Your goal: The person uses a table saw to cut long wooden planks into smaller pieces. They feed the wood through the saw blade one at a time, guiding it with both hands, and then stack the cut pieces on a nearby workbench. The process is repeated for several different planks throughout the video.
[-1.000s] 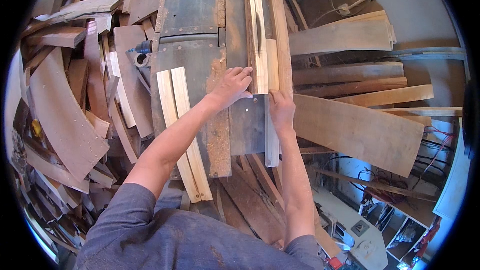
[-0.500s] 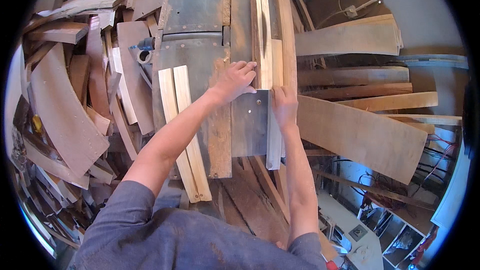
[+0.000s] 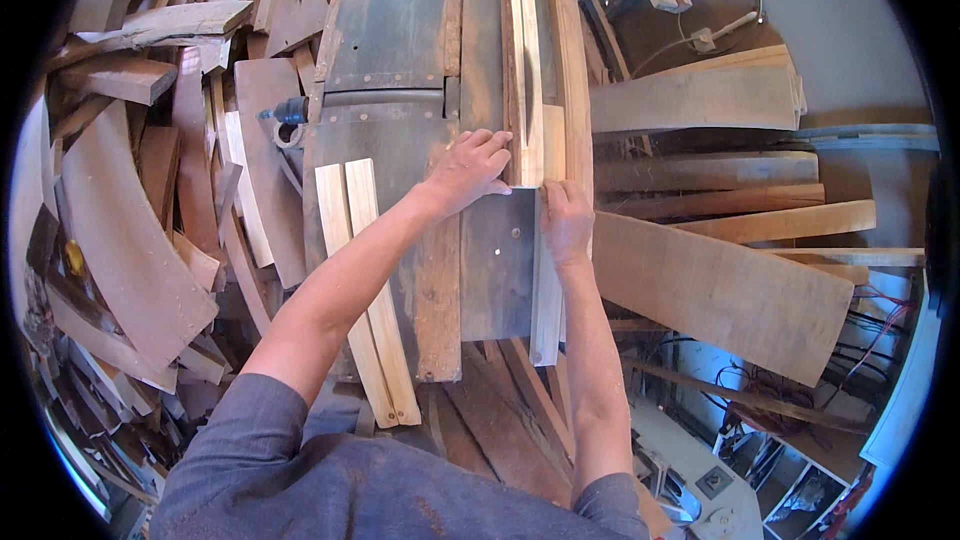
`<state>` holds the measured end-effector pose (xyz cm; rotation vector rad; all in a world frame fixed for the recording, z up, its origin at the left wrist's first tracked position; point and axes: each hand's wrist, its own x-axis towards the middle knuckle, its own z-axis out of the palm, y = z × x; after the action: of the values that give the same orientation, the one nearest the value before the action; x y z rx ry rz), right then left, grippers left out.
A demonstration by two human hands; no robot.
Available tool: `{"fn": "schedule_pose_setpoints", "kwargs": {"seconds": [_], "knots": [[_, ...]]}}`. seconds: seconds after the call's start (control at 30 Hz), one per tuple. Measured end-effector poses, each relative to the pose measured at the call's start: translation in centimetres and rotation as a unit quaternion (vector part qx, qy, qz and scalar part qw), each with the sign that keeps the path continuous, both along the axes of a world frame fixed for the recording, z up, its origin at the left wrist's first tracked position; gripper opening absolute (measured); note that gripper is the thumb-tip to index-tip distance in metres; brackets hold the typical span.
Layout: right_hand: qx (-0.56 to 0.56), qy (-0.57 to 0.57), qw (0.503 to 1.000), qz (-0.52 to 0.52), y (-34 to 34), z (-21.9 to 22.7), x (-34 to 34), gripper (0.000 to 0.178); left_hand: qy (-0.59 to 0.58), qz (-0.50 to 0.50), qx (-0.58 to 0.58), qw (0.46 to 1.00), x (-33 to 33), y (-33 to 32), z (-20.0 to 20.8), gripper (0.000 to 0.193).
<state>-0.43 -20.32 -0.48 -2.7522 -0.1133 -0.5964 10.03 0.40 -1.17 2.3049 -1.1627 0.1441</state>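
A pale wooden strip with a dark bark-like left edge lies lengthwise on the metal machine bed. My left hand presses against its left side near the close end, fingers bent and gripping the edge. At that same end, my right hand has its fingers closed on the strip's right corner, beside the wooden fence; its fingertips are partly hidden. Two more pale strips lie side by side on the bed under my left forearm, their near ends jutting past the bed's edge.
A slot crosses the left part of the bed. Stacked boards and offcuts crowd the left side. Wide planks lean in from the right, with loose cables and a grey machine housing below them.
The view has shifted, so the bed sits lower in the picture. Relative to the bed, the strip and both my hands have slid a little farther away from me.
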Motion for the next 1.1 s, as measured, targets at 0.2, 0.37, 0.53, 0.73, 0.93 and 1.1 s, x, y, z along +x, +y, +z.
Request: {"fn": "schedule_pose_setpoints", "kwargs": {"seconds": [0.2, 0.37, 0.53, 0.73, 0.93, 1.1], "knots": [[0.000, 0.003, 1.000, -0.012, -0.3, -0.4, 1.5, 0.011, -0.015, 0.007, 0.004, 1.000, 1.3, -0.2, 0.3, 0.051], [0.004, 0.008, 1.000, -0.010, -0.3, -0.3, 2.8, 0.010, 0.006, 0.005, 0.007, 1.000, 2.5, -0.1, 0.4, 0.050], [0.000, 0.005, 1.000, 0.004, -0.9, -0.5, 4.0, 0.008, 0.005, 0.003, 0.008, 1.000, 3.8, -0.3, 0.1, 0.051], [0.007, 0.020, 1.000, 0.005, -1.0, 0.1, 6.2, 0.007, 0.000, 0.004, -0.002, 1.000, 5.8, -0.3, 0.5, 0.047], [0.012, 0.027, 0.999, 0.030, -2.2, 0.2, 13.4, 0.013, -0.009, 0.049, 0.009, 0.999, 13.1, -0.7, 0.2, 0.042], [0.026, 0.113, 0.993, 0.006, -3.9, 2.0, 21.8, 0.025, -0.020, 0.070, 0.061, 0.996, 22.5, 0.2, 2.1, 0.035]]}}
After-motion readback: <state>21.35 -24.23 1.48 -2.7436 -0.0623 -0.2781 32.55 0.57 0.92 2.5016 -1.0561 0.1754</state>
